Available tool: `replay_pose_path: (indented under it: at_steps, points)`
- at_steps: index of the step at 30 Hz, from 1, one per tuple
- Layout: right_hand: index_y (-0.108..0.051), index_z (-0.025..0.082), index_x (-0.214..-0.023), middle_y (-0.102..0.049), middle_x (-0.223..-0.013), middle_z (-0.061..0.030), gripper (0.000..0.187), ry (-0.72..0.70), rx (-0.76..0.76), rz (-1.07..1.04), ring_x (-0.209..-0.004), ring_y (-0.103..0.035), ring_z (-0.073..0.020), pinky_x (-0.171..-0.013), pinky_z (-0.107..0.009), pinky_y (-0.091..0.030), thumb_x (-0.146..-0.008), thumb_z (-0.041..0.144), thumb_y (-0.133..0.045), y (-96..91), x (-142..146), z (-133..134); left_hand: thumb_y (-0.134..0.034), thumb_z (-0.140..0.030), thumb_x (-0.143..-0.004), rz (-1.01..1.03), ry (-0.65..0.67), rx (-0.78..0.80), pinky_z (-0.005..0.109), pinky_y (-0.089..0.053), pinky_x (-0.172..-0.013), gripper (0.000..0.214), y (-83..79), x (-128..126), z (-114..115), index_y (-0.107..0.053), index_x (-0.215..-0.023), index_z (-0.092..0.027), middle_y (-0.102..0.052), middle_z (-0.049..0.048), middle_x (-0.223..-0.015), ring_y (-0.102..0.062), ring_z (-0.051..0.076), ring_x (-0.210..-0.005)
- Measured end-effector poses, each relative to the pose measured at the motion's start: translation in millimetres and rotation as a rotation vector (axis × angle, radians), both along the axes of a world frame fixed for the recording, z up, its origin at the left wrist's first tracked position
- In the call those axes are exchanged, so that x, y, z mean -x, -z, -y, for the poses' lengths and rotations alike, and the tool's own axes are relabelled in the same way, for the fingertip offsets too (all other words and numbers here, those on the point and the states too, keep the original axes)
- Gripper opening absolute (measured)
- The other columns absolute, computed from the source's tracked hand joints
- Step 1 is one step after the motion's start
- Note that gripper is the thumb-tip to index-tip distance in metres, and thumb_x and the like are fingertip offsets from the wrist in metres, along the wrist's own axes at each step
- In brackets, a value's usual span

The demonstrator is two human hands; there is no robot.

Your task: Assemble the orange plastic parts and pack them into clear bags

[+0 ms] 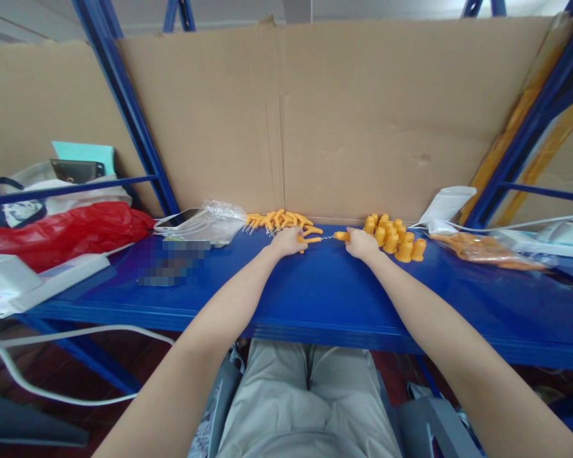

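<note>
My left hand (286,242) is closed on an orange corkscrew handle (312,240). From that handle a thin metal spiral (328,237) points right. Facing it, my right hand (361,243) grips a small orange plastic sleeve (340,236), close to the spiral's tip; I cannot tell if they touch. Behind my left hand lies a row of similar orange handles (270,221) with metal spirals. Several flared orange sleeves (392,240) stand in a group just right of my right hand.
Cardboard (363,114) walls off the back of the blue table (325,292). At left are a clear plastic bag (214,222), a red bag (71,232) and a white power strip (52,280). A bag of orange parts (487,249) lies at right, near white cables. Blue posts (124,108) frame the table.
</note>
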State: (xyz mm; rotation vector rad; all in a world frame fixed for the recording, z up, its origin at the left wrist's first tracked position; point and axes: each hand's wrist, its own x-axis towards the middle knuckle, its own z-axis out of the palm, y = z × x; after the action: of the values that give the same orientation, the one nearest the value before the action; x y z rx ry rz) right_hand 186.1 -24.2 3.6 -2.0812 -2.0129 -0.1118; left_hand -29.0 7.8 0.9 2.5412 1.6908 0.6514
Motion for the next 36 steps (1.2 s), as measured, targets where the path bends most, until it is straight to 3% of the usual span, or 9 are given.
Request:
replay_pose_path:
  at_steps: [8, 14, 18, 21, 24, 29, 36]
  points:
    - [-0.055, 0.014, -0.129, -0.060, -0.130, -0.0180, 0.043, 0.038, -0.017, 0.032, -0.117, -0.060, -0.0290, -0.094, -0.037, -0.049, -0.087, 0.013, -0.046, -2.0, 3, 2, -0.068, -0.027, -0.070, 0.012, 0.012, -0.025, 0.030, -0.051, -0.075, 0.031, 2.6, 1, -3, -0.068, -0.100, -0.017, -0.073, 0.0080, -0.097, -0.067, 0.024, -0.090]
    - [-0.056, 0.010, -0.128, -0.062, -0.126, -0.0220, 0.043, 0.039, -0.022, 0.027, -0.116, -0.061, -0.0316, -0.095, -0.041, -0.049, -0.087, 0.010, -0.044, -2.0, 4, 4, -0.068, -0.030, -0.071, -0.004, 0.007, -0.024, 0.029, -0.051, -0.075, 0.032, 2.6, -2, -1, -0.068, -0.101, -0.017, -0.072, 0.0072, -0.096, -0.067, 0.023, -0.090]
    - [-0.048, 0.011, -0.139, -0.057, -0.135, -0.0195, 0.051, -0.119, -0.055, -0.004, -0.122, -0.058, -0.0306, -0.102, -0.042, -0.045, -0.088, 0.011, -0.047, 1.4, 7, 0, -0.066, -0.032, -0.073, -0.034, 0.007, -0.023, 0.029, -0.051, -0.077, 0.037, 1.1, -6, 2, -0.067, -0.107, -0.016, -0.072, 0.0083, -0.098, -0.067, 0.024, -0.093]
    - [-0.042, 0.010, -0.145, -0.053, -0.141, -0.0177, 0.060, -0.320, -0.115, -0.132, -0.129, -0.052, -0.0272, -0.110, -0.039, -0.038, -0.086, 0.013, -0.053, 8.4, 5, -9, -0.067, -0.030, -0.072, -0.042, 0.001, -0.031, 0.030, -0.051, -0.079, 0.038, -0.9, -6, 5, -0.067, -0.107, -0.016, -0.072, 0.0089, -0.097, -0.067, 0.025, -0.094]
    - [-0.039, 0.011, -0.146, -0.057, -0.137, -0.0154, 0.069, -0.396, -0.128, -0.351, -0.126, -0.054, -0.0237, -0.108, -0.037, -0.040, -0.080, 0.007, -0.057, 17.2, 1, -20, -0.067, -0.029, -0.073, -0.020, -0.003, -0.043, 0.030, -0.051, -0.078, 0.036, -2.1, -5, 6, -0.068, -0.106, -0.016, -0.072, 0.0079, -0.094, -0.067, 0.024, -0.090]
    - [-0.040, 0.012, -0.142, -0.060, -0.131, -0.0155, 0.066, -0.370, -0.013, -0.777, -0.109, -0.066, -0.0181, -0.096, -0.033, -0.051, -0.080, 0.003, -0.057, 21.0, -10, -28, -0.066, -0.027, -0.075, 0.012, 0.014, -0.106, 0.029, -0.050, -0.079, 0.035, 0.5, -2, 2, -0.066, -0.109, -0.017, -0.072, 0.0068, -0.092, -0.066, 0.022, -0.090]
    - [-0.052, 0.017, -0.130, -0.069, -0.117, -0.0136, 0.041, -0.311, 0.094, -0.956, -0.097, -0.070, -0.0169, -0.086, -0.029, -0.055, -0.090, 0.021, -0.061, 3.3, -18, -11, -0.064, -0.028, -0.079, 0.048, 0.069, -0.118, 0.029, -0.049, -0.078, 0.036, 1.4, 0, -3, -0.065, -0.112, -0.016, -0.069, 0.0052, -0.086, -0.065, 0.020, -0.084]
